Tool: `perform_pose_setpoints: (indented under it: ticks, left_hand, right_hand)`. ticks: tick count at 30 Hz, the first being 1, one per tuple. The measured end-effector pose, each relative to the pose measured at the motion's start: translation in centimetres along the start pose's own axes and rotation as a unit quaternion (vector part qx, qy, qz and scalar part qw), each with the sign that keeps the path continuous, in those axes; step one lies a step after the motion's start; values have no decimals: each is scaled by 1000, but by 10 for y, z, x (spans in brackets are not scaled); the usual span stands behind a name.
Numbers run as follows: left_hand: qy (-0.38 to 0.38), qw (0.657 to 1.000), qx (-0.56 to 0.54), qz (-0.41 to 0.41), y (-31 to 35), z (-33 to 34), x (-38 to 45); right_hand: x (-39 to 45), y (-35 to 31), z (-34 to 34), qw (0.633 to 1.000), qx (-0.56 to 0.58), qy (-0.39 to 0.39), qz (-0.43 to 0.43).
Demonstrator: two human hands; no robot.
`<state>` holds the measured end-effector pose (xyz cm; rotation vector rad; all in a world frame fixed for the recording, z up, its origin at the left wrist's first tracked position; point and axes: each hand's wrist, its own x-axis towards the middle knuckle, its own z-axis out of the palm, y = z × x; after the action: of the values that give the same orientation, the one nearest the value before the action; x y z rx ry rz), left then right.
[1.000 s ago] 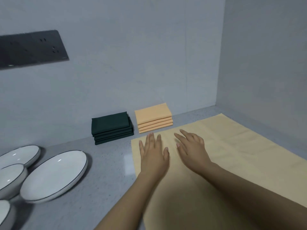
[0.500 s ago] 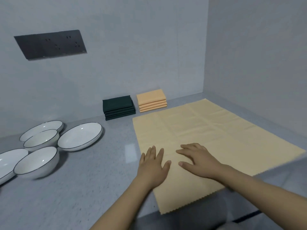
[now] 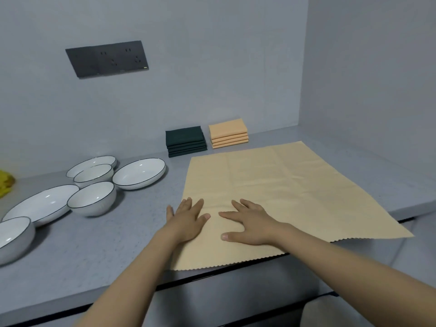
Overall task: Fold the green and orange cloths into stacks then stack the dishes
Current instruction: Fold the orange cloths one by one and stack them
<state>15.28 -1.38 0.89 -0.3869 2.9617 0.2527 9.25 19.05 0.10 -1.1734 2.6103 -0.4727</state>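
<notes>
A grey countertop [image 3: 99, 244] runs along a grey wall bearing a dark socket panel [image 3: 107, 58]; left of the unfolded orange cloth [image 3: 283, 185] sit white bowls and plates [image 3: 94, 199], unstacked, with a yellow object [image 3: 6, 182] at the far left edge. Behind that cloth, against the wall, a folded green stack [image 3: 185, 140] stands just beside a folded orange stack [image 3: 228, 133]. The left hand [image 3: 188, 220] and right hand [image 3: 250, 221] lie flat with fingers extended on the cloth's near-left part, grasping nothing, and the cloth's near edge overhangs the counter front.

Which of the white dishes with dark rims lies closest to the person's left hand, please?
The deep white bowl, directly left of the left hand; the other dishes sit farther away.
</notes>
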Motion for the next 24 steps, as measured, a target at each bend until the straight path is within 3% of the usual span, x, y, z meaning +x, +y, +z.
perform_pose_setpoints:
  ticks: [5,12,18,24]
  left_hand:
    - [49,994,-82,60,-5,5,-27]
    - [35,959,-231,159,12,11,-66]
    - [23,960,-174,218,22,20,-86]
    - [3,961,-179,210,21,14,-87]
  right_hand:
    - [-5,-14,3,998,43,40,-39]
    - [-45,0,-6,990,51,71,-107]
    - [-70,8,4,990,-3,86,-114]
    - [-76,9,3,986,60,119,-102]
